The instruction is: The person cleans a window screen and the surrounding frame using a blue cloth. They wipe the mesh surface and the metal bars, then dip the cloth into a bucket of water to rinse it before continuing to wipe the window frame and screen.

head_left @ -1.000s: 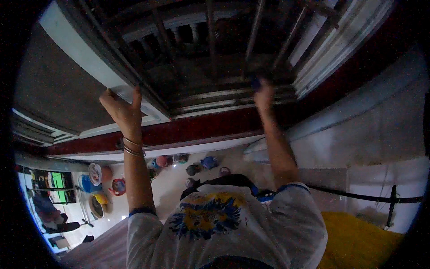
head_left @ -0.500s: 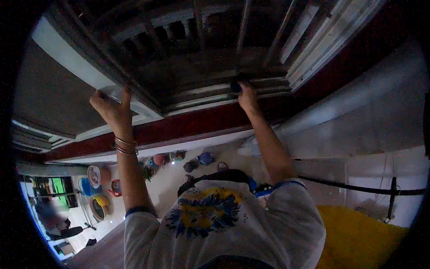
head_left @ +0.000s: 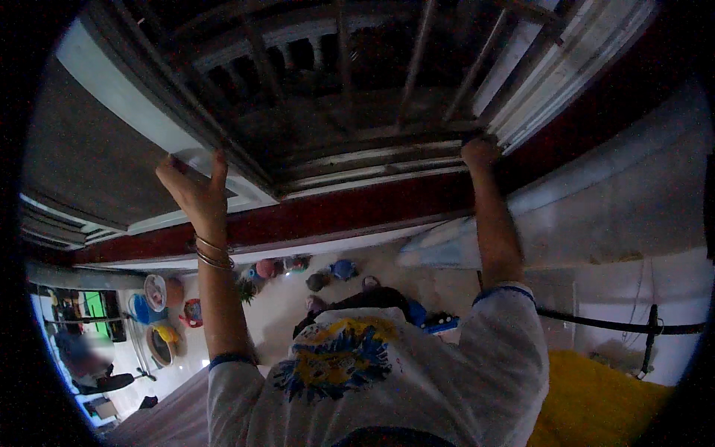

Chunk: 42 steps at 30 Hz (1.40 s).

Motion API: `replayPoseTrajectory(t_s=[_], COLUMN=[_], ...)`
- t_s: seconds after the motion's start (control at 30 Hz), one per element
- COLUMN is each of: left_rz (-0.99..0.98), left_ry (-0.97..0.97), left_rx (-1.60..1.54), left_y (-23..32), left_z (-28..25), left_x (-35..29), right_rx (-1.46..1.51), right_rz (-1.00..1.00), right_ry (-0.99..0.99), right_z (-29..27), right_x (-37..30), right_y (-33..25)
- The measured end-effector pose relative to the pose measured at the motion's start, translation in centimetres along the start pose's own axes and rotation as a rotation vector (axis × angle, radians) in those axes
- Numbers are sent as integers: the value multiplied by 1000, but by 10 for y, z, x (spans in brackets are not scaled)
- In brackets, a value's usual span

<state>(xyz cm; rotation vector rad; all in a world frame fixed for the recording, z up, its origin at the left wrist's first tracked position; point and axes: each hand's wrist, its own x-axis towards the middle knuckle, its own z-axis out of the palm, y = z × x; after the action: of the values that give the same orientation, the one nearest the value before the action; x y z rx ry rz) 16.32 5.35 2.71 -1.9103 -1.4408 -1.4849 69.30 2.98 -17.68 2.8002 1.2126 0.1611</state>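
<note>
Left of the window track point(head_left: 372, 173), our left hand point(head_left: 195, 194) grips the sash frame point(head_left: 134, 112); at the track's right end our right hand point(head_left: 481, 153) is closed, around what we cannot tell. We'd best brace the sash frame and press evenly along the track.

Count: 2 bare hands, 1 left hand point(head_left: 195, 200), 1 right hand point(head_left: 482, 151).
At least 4 window bars point(head_left: 415, 67), at least 2 bangles point(head_left: 216, 262), 1 printed T-shirt point(head_left: 335, 365), 1 yellow cloth point(head_left: 596, 398).
</note>
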Motion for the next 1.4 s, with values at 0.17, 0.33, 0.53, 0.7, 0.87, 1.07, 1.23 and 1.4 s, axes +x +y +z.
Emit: replayPoseTrajectory(t_s=[0.17, 0.33, 0.53, 0.7, 0.87, 1.07, 1.23, 1.4], left_rz=[-31, 11, -58, -74, -17, 10, 31, -11], left_ry=[-24, -39, -45, -52, -6, -25, -37, -19], left_rx=[-1, 33, -45, -79, -35, -25, -5, -53], left_y=[7, -4, -2, -3, 6, 5, -2, -12], left_z=[-5, -4, -1, -2, -3, -3, -3, 0], left_x=[-4, -4, -3, -3, -2, -3, 2, -3], right_rx=[58, 144, 311, 286, 20, -5, 260, 401], right_rz=[-117, -220, -170, 155, -2, -243, -288, -11], right_ry=[210, -17, -80, 78, 197, 141, -42, 56], right_z=[-20, -35, -77, 13, -11, -7, -71, -34], right_x=[-34, -88, -114, -15, -23, -68, -130, -70], right_y=[-11, -97, -126, -23, -8, -74, -149, -40])
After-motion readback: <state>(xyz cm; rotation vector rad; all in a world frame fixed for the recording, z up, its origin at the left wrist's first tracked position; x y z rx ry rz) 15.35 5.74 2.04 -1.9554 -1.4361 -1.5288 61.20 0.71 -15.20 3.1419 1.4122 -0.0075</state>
